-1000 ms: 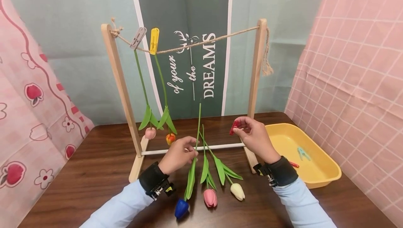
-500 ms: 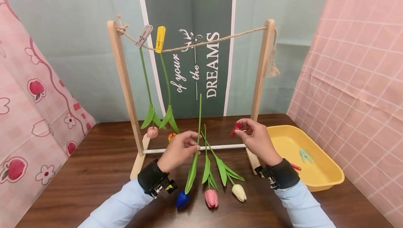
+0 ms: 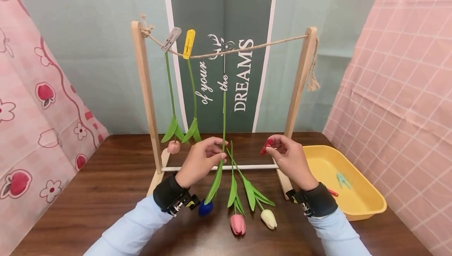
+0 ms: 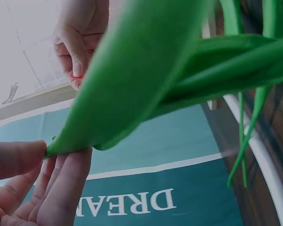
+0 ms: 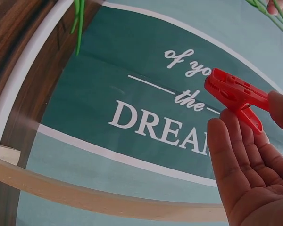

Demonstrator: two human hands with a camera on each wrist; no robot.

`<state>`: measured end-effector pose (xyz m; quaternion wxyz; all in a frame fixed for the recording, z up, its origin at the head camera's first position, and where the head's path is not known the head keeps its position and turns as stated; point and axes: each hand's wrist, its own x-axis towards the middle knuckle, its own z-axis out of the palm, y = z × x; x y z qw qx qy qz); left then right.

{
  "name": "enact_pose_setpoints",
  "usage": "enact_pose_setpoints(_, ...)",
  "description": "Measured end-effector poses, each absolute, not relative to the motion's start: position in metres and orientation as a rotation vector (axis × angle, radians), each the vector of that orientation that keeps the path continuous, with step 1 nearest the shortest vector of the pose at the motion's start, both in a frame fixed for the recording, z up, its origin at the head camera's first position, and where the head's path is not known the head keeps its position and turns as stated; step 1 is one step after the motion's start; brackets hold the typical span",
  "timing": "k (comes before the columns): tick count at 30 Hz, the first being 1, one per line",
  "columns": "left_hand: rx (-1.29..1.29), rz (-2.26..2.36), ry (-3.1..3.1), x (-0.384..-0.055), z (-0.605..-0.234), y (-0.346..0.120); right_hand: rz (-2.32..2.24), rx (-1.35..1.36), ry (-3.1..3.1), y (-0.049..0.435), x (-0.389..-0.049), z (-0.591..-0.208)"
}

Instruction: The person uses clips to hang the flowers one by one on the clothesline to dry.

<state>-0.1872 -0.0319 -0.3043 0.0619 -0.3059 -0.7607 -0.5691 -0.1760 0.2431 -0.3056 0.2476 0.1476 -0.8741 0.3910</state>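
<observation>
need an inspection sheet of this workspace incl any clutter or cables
surface: dark wood-grain table
job's things: blue tulip held; pink tulip and white tulip on table; two tulips hang from rope on wooden frame by grey clothespin and yellow clothespin; yellow basin holds turquoise clothespin and partly hidden red item
clutter: nothing seen
hands: left hand pinches blue tulip's stem; right hand pinches red clothespin
cables: nothing seen
surroundings: fruit-print cloth left, pink grid cloth right, green lettered backdrop behind
</observation>
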Motion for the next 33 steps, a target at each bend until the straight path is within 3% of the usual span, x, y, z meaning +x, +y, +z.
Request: enact_pose_setpoints(33,-0.934,-1.572,-2.135,-0.196,-0.258,-0.031,0.912,0.713,-2.099,0.196,-0.174,-0.211)
